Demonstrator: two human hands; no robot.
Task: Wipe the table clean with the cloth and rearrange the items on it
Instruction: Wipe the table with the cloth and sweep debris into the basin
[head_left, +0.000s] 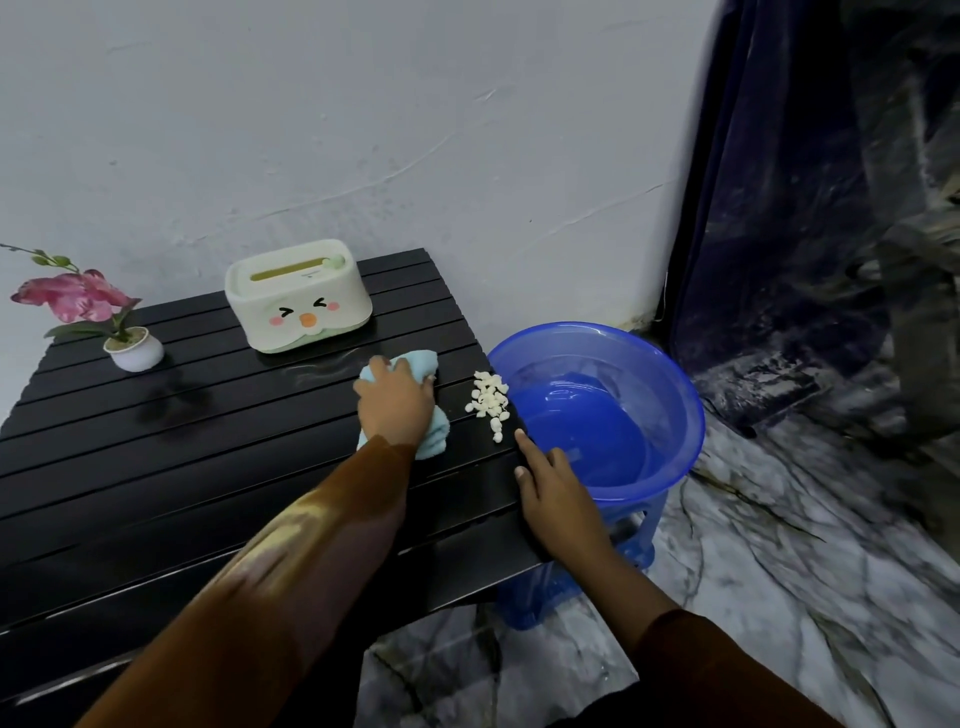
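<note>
A black slatted table (208, 467) fills the left half of the view. My left hand (395, 405) presses flat on a light blue cloth (423, 364) near the table's right side. A small heap of white crumbs (489, 400) lies just right of the cloth, close to the table's right edge. My right hand (553, 483) rests with fingers apart on that right edge, below the crumbs, holding nothing. A cream tissue box with a cartoon face (298, 296) stands at the back. A small white pot with a pink flower (136, 351) stands at the back left.
A blue plastic basin (670, 384) sits on a blue stool (634, 545) right against the table's right edge, beside the crumbs. A white wall is behind the table. A dark blue curtain (769, 208) hangs at the right. The floor is marbled tile.
</note>
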